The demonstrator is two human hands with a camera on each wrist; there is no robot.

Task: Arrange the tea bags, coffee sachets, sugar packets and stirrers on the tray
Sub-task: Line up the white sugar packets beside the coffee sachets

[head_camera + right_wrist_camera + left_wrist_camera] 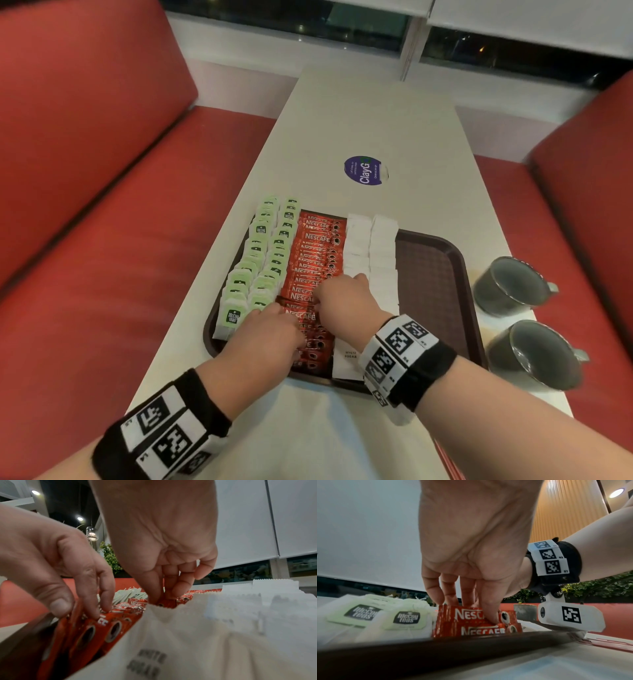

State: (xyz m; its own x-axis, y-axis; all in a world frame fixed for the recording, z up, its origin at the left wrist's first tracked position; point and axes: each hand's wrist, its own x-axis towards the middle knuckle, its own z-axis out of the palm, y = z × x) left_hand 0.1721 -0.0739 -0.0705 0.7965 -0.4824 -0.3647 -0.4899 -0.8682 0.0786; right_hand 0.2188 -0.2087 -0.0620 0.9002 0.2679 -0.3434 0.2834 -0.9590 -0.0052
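Note:
A brown tray [438, 274] holds two rows of green-tagged tea bags [263, 253], a column of red coffee sachets [315, 246] and two rows of white sugar packets [370, 246]. My left hand [291, 318] is at the near end of the sachet column. Its thumb and fingers pinch a few upright coffee sachets [467, 615]. My right hand [164, 596] reaches into the column a little farther back and pinches the end of one red sachet [169, 603]. The right part of the tray is bare. Thin red sticks [607, 645], perhaps stirrers, lie on the table by the tray's near right corner.
Two grey metal cups [510, 287] [537, 356] stand on the table right of the tray. A purple round sticker [364, 170] lies beyond it. Red benches [85, 240] flank the narrow white table [359, 120] on both sides.

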